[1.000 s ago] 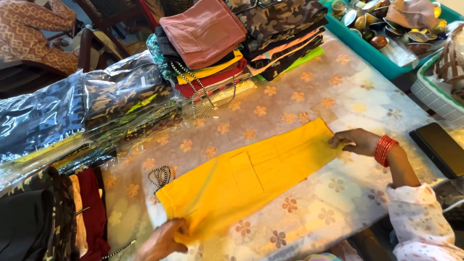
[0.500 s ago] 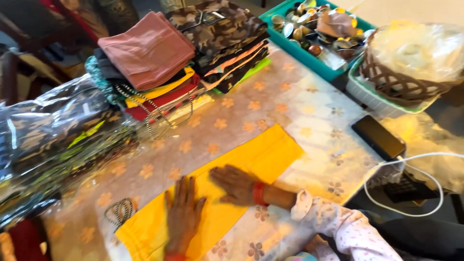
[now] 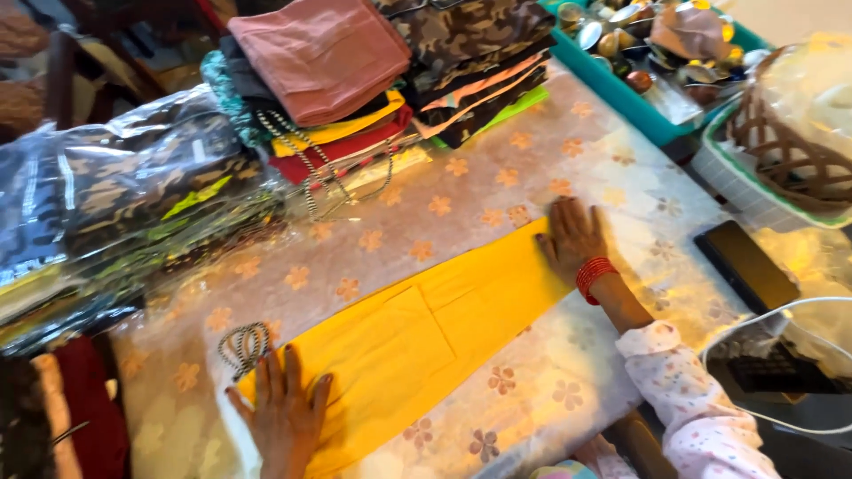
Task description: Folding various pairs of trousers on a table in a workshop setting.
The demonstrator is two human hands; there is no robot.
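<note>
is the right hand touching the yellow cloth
Touching. The head view shows the right hand lying flat, palm down, on the far end of the yellow cloth, with no gap showing.

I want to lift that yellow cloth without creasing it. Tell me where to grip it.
Probably grip the yellow cloth by its two narrow ends, coming from outside each end: it lies flat and long, and the left hand and right hand already press there.

Single head view, looking steeply down over table (image 3: 497, 177) (tilted frame), close range, own forearms entering from bottom.
</note>
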